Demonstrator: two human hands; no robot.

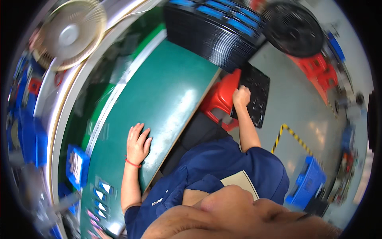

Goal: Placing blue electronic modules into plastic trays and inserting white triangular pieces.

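My left hand lies flat on the green tabletop, fingers stretched out, a red cord round its wrist. Out to my right, my right hand is closed on the edge of a black plastic tray with moulded hollows. The tray hangs tilted beside a red plastic stool, past the table's edge. My right fingertips are partly hidden in the grip.
A tall stack of black trays with blue pieces on top stands at the table's far end. Nearby are a black fan, a blue bin, small flat parts, another person's hand and a blue crate on the floor.
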